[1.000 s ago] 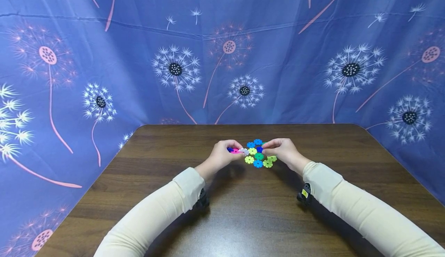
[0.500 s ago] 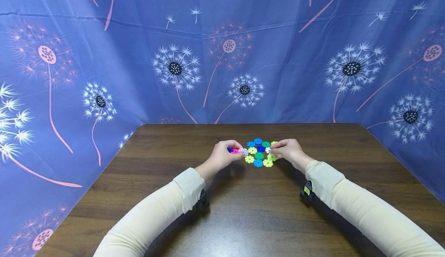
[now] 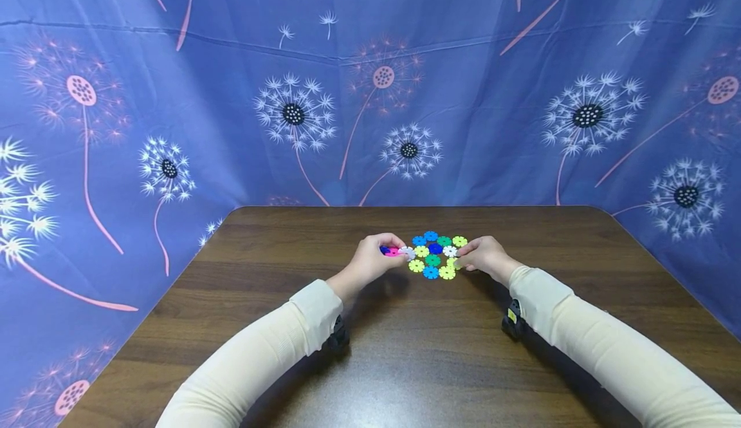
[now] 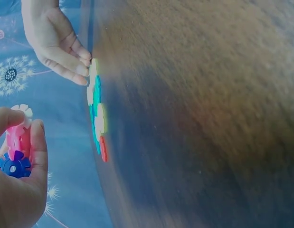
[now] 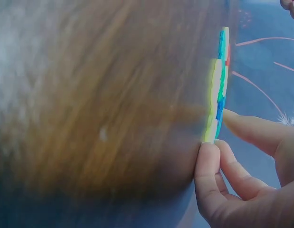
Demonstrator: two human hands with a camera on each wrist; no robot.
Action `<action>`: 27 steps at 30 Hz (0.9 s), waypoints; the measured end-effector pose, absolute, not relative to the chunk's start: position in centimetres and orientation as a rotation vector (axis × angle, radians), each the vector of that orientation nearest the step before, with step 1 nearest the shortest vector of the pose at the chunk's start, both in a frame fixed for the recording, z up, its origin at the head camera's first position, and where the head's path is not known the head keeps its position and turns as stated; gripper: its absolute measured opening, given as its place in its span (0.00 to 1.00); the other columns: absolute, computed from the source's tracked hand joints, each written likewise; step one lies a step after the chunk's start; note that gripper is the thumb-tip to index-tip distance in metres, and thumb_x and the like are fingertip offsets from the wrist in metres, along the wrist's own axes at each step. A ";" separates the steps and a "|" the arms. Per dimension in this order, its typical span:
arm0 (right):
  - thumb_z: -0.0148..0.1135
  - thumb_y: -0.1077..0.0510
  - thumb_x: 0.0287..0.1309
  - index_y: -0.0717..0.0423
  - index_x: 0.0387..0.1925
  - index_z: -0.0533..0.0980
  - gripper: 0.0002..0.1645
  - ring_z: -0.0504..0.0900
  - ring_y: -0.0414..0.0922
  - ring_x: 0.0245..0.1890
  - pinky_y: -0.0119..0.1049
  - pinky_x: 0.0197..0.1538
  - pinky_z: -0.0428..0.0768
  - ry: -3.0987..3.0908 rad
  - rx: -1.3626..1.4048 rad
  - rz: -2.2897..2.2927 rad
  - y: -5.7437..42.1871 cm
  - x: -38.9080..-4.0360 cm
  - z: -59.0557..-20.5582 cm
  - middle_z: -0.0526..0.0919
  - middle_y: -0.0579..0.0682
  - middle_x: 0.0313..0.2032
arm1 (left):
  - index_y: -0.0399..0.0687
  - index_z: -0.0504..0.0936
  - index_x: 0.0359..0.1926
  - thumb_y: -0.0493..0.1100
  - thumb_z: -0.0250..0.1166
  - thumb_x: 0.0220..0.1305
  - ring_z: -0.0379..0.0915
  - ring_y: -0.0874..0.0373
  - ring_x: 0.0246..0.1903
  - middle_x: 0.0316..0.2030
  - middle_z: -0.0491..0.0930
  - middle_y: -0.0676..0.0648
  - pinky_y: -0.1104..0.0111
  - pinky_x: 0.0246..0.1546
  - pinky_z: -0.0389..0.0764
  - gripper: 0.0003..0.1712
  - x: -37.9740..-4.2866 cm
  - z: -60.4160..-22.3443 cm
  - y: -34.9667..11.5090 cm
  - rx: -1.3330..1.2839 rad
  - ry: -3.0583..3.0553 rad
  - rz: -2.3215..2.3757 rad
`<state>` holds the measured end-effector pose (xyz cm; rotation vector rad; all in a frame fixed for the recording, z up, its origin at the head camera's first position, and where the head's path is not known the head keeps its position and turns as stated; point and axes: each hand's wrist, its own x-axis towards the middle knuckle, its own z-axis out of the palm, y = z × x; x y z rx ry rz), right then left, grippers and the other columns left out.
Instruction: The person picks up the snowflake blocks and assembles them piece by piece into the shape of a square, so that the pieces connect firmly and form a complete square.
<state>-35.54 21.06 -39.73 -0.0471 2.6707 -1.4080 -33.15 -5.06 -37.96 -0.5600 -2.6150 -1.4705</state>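
Landmark: dark-blue flower-shaped plastic disc point(image 3: 435, 248), mid of a flat multicolour cluster of like discs point(image 3: 421, 251), seen against brown wood-grain table point(image 3: 382, 363); can't tell if all pcs touch it.

L hand point(image 3: 370, 254) left of landmark: thumb & fingers nearly closed, pinching row of white, pink & dk-blue notched plastic discs point(image 4: 18, 137). L wrist view: row is apart from cluster.

R hand point(image 3: 489, 255) right of landmark, slightly nearer wearer: fingertips almost together, pinching rim of yellow-green notched plastic disc point(image 3: 453, 263). Firmness of grip, can't tell.

Round landmark: white notched disc point(image 3: 449, 251) just right; green notched disc point(image 3: 432, 260) just on near side; bright-blue notched disc point(image 3: 431, 236) just beyond.

Cream fabric sleeves point(image 3: 249, 351) both arms, nearer wearer than landmark. Blue dandelion-print cloth point(image 3: 480, 119) hangs well beyond it.
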 end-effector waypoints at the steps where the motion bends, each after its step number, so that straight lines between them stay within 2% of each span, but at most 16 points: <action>1: 0.71 0.64 0.48 0.71 0.43 0.80 0.20 0.80 0.38 0.26 0.35 0.39 0.83 2.670 -0.055 -1.403 21.0 -35.6 -39.7 0.77 0.66 0.51 | 0.47 0.84 0.34 0.42 0.74 0.53 0.71 0.62 0.29 0.30 0.83 0.49 0.73 0.31 0.75 0.08 -33.1 -37.9 -5.0 -0.561 -2.612 -1.467; 8: 0.74 0.65 0.42 0.69 0.42 0.81 0.22 0.78 0.39 0.27 0.34 0.37 0.81 2.716 -0.071 -1.312 20.9 -35.7 -39.7 0.78 0.66 0.51 | 0.48 0.85 0.34 0.42 0.73 0.53 0.71 0.60 0.31 0.32 0.84 0.49 0.72 0.32 0.75 0.08 -33.0 -37.9 -5.0 -0.543 -2.621 -1.445; 20: 0.76 0.63 0.41 0.68 0.39 0.81 0.20 0.78 0.41 0.27 0.32 0.35 0.77 2.751 -0.081 -1.240 21.0 -36.0 -39.9 0.80 0.60 0.43 | 0.48 0.85 0.34 0.43 0.74 0.54 0.71 0.61 0.31 0.32 0.84 0.49 0.72 0.33 0.75 0.08 -33.0 -37.9 -5.0 -0.553 -2.622 -1.431; 27: 0.75 0.64 0.42 0.69 0.39 0.80 0.20 0.78 0.41 0.26 0.33 0.36 0.77 2.723 -0.084 -1.261 21.1 -36.0 -39.8 0.78 0.61 0.44 | 0.48 0.85 0.35 0.43 0.73 0.55 0.72 0.61 0.31 0.33 0.84 0.49 0.72 0.34 0.75 0.08 -32.8 -37.9 -5.0 -0.544 -2.650 -1.421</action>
